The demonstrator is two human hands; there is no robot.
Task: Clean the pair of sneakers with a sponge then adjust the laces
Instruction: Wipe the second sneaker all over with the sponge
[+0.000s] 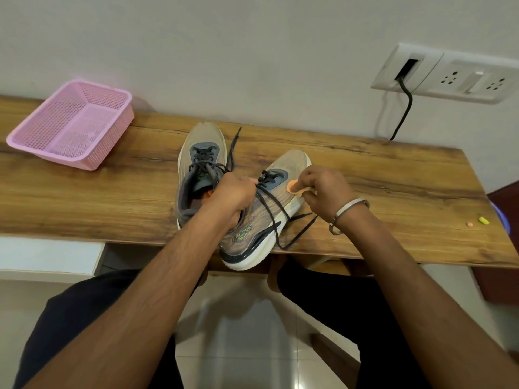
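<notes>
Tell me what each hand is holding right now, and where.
Left hand grips the nearer sneaker at its collar opening. Right hand pinches a small orange sponge against that sneaker's side.

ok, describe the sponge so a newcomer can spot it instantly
Start at the long wood-grain tabletop, then find the nearer grey sneaker whose heel overhangs its front edge. The small orange sponge is pressed on that shoe's side under the right hand; nothing else touching the shoes is orange.
</notes>
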